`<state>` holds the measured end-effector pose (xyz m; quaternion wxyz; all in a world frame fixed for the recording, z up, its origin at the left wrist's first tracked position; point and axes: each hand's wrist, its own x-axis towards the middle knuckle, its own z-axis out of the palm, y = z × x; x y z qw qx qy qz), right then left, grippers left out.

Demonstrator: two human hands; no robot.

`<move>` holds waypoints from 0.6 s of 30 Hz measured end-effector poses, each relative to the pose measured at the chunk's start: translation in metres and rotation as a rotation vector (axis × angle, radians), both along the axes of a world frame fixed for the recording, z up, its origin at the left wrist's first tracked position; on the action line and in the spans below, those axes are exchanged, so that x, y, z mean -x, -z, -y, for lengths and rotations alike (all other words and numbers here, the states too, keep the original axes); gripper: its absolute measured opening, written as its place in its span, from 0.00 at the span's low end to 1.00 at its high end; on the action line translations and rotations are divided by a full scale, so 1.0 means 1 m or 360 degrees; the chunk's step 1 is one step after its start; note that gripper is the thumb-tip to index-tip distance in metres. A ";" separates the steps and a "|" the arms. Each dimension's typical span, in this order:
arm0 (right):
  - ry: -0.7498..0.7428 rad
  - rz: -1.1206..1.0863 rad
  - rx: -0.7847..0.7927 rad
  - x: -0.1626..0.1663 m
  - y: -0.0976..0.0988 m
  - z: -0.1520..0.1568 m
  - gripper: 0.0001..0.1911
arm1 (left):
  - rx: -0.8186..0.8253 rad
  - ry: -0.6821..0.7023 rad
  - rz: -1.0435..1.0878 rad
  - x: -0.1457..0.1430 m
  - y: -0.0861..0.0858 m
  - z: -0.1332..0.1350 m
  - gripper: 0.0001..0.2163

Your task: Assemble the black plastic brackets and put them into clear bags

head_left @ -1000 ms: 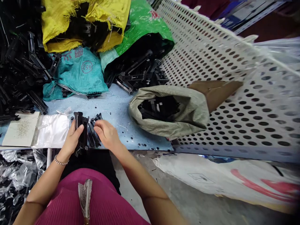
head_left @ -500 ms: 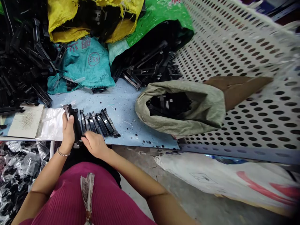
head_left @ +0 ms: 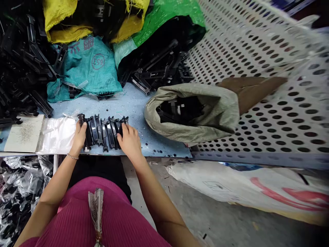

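Observation:
A row of several long black plastic parts lies side by side on the blue tabletop, near its front edge. My left hand is closed against the left end of the row, with its thumb on top of the outermost part. At the right end, my right hand has its fingers curled over the last part, which it mostly hides. The row sits between my two hands, and some parts lean slightly.
White plastic sheets and a pale board lie left of the row. A teal sack, a green sack and a yellow sack stand behind. A grey-green bag of black parts rests before a perforated white panel.
My right hand has moved right, from beside the left hand to the row's far end. The part in my left hand has come down against the row, and the parts stand closer together.

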<state>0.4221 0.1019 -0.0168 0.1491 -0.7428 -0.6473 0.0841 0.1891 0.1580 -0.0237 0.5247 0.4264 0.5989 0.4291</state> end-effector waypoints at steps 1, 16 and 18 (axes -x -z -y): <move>0.0002 -0.0061 -0.0051 0.000 -0.005 0.003 0.25 | 0.0032 -0.0060 0.0073 -0.003 0.000 0.002 0.26; -0.0048 -0.2632 0.0591 0.083 -0.039 0.011 0.16 | -0.0506 0.0118 -0.1426 0.060 -0.027 0.038 0.13; -0.0036 -0.2774 0.0603 0.087 -0.040 0.005 0.15 | -0.0406 0.0156 -0.1538 0.075 -0.016 0.034 0.08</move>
